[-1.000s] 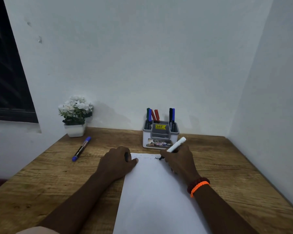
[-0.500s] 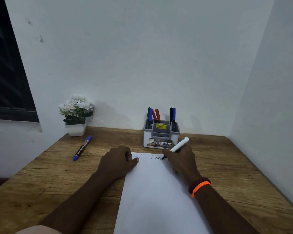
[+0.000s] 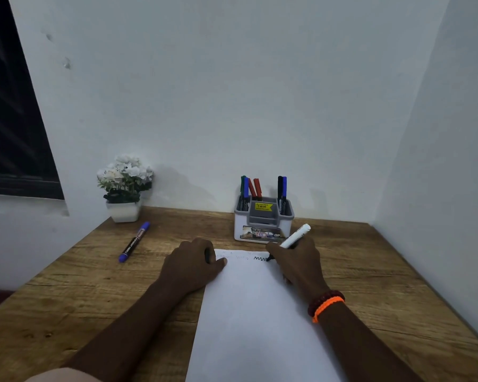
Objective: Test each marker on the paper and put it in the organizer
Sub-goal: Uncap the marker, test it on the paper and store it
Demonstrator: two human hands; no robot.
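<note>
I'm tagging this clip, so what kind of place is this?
Probably a home or study desk in a room corner: a wooden table against white walls, an organizer holding markers, and a small potted plant by a window.

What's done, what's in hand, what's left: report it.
Done: six markers stand in the organizer, and faint scribbles cross the paper top. In hand: the right hand holds a white-barrelled marker, tip at a black zigzag; the left hand rests on the sheet's corner, gripping something dark, perhaps the cap. Left: the blue marker lies untested on the desk.
</note>
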